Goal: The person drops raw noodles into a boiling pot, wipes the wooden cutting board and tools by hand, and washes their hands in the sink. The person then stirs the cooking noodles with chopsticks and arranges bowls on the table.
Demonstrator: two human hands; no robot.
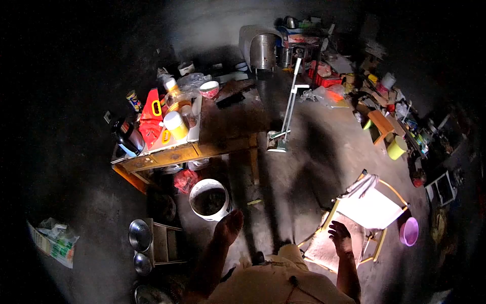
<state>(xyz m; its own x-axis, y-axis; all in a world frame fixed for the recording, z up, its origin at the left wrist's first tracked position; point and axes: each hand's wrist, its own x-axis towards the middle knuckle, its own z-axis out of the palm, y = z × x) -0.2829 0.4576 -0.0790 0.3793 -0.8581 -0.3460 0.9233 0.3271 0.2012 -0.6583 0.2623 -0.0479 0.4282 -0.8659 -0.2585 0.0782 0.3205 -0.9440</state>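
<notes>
My left hand point(230, 226) is raised just in front of a white bucket point(220, 216) with a dark interior. Shadow hides its fingers, so their position is unclear. Over a folding chair point(372, 209) with a white back and a pinkish seat pad hangs my right hand point(340, 236), fingers spread and nothing visible in them. A grey striped cloth point(360, 185) is draped over a corner of the chair. On the floor right of the chair is a purple basin point(409, 232).
A wooden table point(167, 158) at the left bears a red bag point(150, 124), a thermos point(126, 137) and jars. A long-handled dustpan point(277, 142) stands mid-floor. Metal bowls point(139, 235) sit beside a small stool point(166, 243). Clutter lines the right side, near a green bin point(397, 148).
</notes>
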